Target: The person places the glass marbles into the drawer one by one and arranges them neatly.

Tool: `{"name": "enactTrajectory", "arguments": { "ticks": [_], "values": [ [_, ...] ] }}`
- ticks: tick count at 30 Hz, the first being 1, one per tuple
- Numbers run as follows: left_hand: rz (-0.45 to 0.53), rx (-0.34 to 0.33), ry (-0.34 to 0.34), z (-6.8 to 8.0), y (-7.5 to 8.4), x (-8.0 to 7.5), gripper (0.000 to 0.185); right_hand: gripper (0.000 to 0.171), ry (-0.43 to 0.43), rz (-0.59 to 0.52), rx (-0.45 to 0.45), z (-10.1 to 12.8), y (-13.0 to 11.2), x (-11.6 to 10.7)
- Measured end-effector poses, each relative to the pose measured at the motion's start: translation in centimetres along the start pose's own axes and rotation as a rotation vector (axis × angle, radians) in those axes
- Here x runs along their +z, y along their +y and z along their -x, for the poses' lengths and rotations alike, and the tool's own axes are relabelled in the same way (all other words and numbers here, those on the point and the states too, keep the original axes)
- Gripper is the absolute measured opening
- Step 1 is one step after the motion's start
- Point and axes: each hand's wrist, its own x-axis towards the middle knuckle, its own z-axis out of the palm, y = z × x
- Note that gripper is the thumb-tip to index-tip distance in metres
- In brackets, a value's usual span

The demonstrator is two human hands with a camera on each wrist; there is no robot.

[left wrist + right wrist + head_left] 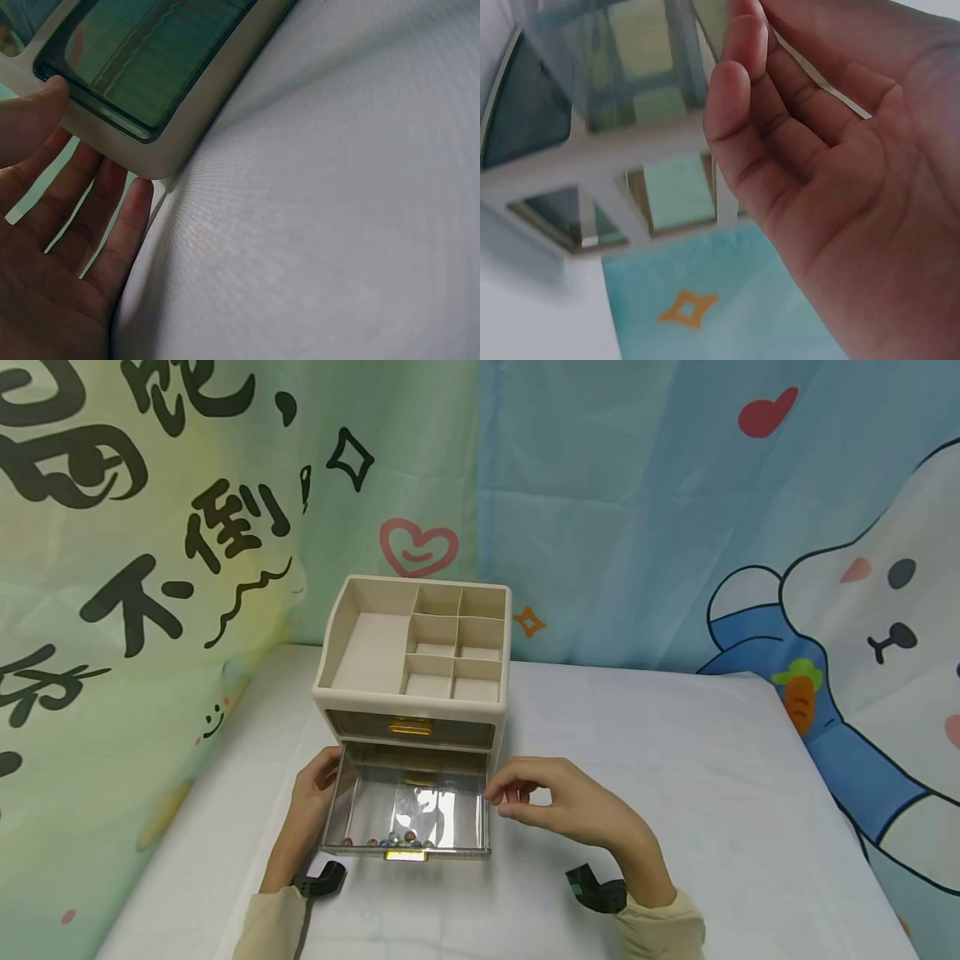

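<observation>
A cream desktop drawer organizer (411, 703) stands on the table with its clear lower drawer (375, 802) pulled out. Several small marbles (409, 837) in mixed colours lie along the inside of the drawer's front. My left hand (313, 793) grips the organizer's left side beside the open drawer. In the left wrist view its thumb (45, 112) presses by the dark window frame while the other fingers reach past the edge. Loosely curled, my right hand (573, 797) has its fingertips right at the drawer's right wall. In the right wrist view nothing shows between its fingers (729, 97).
The upper drawer (371, 724), with a gold handle, is pushed in, and divided compartments (456, 639) form the organizer's top. A white cloth (675, 760) covers the table. Behind it hangs a printed curtain (600, 527).
</observation>
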Motion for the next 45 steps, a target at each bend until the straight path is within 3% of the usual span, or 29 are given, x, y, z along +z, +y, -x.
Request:
{"name": "enactTrajectory", "arguments": {
  "ticks": [9,16,29,39,45],
  "values": [
    [0.0,0.003,0.001,0.0,0.0,-0.1,0.032,0.015,0.127,-0.027,0.129,3.5,2.3,-0.2],
    [0.007,0.008,-0.006,0.0,0.0,0.0,0.031,0.016,0.214,-0.062,0.172,5.4,4.0,0.3],
    [0.051,0.05,-0.01,0.0,0.0,0.0,0.03,0.02,0.508,-0.079,0.3,8.1,6.6,1.1],
    [0.039,0.037,0.001,0.0,-0.2,-0.2,0.031,0.024,0.539,-0.047,0.333,9.9,8.2,0.5],
    [0.066,0.061,-0.003,-0.3,-0.4,0.0,0.032,0.026,0.533,0.054,0.354,10.9,9.3,-0.3]
  ]
}}
